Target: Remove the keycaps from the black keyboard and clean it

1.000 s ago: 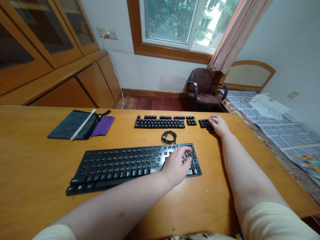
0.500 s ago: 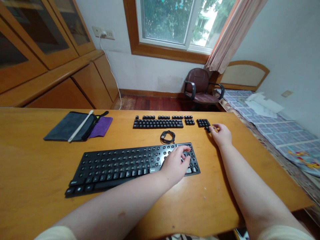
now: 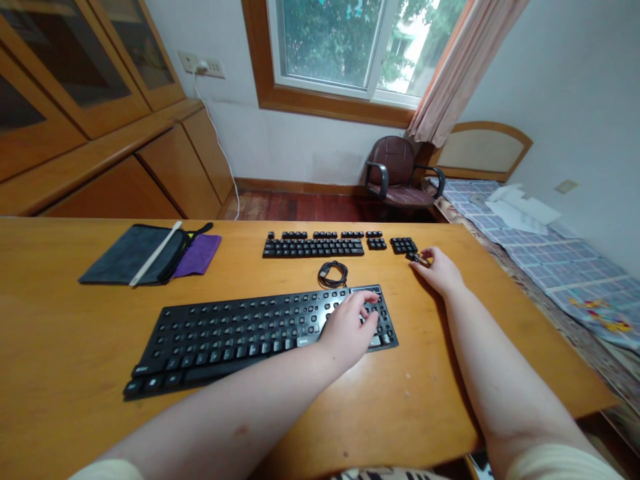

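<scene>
A black keyboard (image 3: 220,327) lies on the wooden desk, most of its switches bare and keycaps in place along its near rows. My left hand (image 3: 349,330) rests over the keyboard's right end, fingers curved and thumb apart, holding nothing that I can see. Farther right, my right hand (image 3: 440,270) reaches to a black keycap (image 3: 411,257) at the near edge of the number-pad keycaps (image 3: 403,245); thumb and finger close around it. Loose keycaps (image 3: 313,248) stand in rows behind the keyboard. A coiled black cable (image 3: 333,274) lies between these rows and the keyboard.
At the left of the desk (image 3: 45,320) lie a grey zip pouch (image 3: 120,257), a pale stick (image 3: 156,255) across it and a purple cloth (image 3: 199,256). Beyond the desk are a brown armchair (image 3: 394,167), a bed (image 3: 520,260) and wooden cabinets (image 3: 185,173).
My right hand has shifted slightly left, bringing its thumb and finger onto the keycap. My left hand stays over the keyboard. The whole view has shifted a little.
</scene>
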A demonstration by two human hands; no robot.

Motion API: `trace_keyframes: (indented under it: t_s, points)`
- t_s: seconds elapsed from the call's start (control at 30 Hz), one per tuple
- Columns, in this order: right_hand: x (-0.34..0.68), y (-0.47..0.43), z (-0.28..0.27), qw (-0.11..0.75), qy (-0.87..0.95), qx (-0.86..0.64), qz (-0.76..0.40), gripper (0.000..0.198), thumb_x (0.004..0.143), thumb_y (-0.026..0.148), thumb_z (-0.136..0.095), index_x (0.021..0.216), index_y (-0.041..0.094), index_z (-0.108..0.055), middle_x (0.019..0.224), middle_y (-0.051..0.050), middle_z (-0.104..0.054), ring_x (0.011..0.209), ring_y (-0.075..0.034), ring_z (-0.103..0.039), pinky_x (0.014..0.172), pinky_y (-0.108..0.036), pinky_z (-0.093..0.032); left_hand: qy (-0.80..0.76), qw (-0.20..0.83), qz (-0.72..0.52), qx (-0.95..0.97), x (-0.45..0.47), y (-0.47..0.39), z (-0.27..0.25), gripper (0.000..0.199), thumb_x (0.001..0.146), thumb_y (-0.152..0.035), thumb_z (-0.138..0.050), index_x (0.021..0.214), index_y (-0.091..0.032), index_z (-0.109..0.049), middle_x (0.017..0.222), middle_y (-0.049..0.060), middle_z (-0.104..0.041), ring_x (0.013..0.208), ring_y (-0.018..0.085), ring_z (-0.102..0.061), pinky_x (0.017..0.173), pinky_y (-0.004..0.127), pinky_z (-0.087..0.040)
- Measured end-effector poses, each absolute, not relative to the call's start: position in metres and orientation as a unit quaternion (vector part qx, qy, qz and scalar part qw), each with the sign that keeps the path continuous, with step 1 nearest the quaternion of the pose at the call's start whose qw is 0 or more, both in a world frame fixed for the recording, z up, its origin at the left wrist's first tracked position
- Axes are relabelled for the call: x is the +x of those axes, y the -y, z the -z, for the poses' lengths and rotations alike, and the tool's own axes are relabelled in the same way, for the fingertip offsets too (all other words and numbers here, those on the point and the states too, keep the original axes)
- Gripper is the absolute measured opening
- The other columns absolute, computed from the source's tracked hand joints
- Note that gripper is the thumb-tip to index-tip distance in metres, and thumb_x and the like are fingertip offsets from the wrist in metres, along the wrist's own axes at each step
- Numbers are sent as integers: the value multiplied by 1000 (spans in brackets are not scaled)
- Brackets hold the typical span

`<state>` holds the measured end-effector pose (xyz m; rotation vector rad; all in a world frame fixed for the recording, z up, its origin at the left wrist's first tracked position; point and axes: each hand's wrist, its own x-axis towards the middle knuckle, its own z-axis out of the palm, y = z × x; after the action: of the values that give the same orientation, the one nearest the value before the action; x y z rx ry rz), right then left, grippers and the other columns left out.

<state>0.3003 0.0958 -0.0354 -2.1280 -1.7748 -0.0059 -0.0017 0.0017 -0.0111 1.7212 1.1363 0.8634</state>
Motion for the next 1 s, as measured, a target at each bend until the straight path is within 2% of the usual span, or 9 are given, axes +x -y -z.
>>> trace_keyframes:
  t_s: [0.13, 0.3, 0.57, 1.0]
  points:
    - [303, -97, 35, 180, 647, -741, -2, 39, 72, 47, -61, 101, 22, -56, 95, -8, -67, 81, -24, -63, 65, -32, -45, -455, 437, -348, 693, -1, -2, 11, 29, 82, -23, -49, 110, -23, -56, 99, 2, -61, 82, 15, -57, 81, 31, -46]
    - [306, -96, 35, 168, 657, -735, 0, 40, 74, 43, -59, 108, 22, -57, 94, -6, -68, 81, -23, -63, 66, -32, -45, -456, 440, -349, 691, -1, -2, 11, 29, 82, -23, -50, 110, -23, -57, 102, 2, -61, 79, 14, -56, 82, 31, -46]
    - [305, -96, 31, 155, 655, -740, -7, 45, 75, 50, -57, 110, 21, -58, 94, -7, -69, 83, -25, -63, 66, -34, -45, -453, 437, -347, 695, -2, -2, 12, 28, 82, -22, -50, 109, -24, -56, 98, 0, -61, 79, 14, -56, 79, 29, -46]
    - [294, -100, 32, 166, 660, -732, 46, 35, 78, 46, -54, 103, 25, -66, 86, -5, -68, 73, -21, -60, 59, -30, -43, -453, 438, -343, 697, -2, -2, 12, 29, 82, -22, -49, 110, -24, -56, 95, 0, -61, 81, 14, -56, 78, 29, -45]
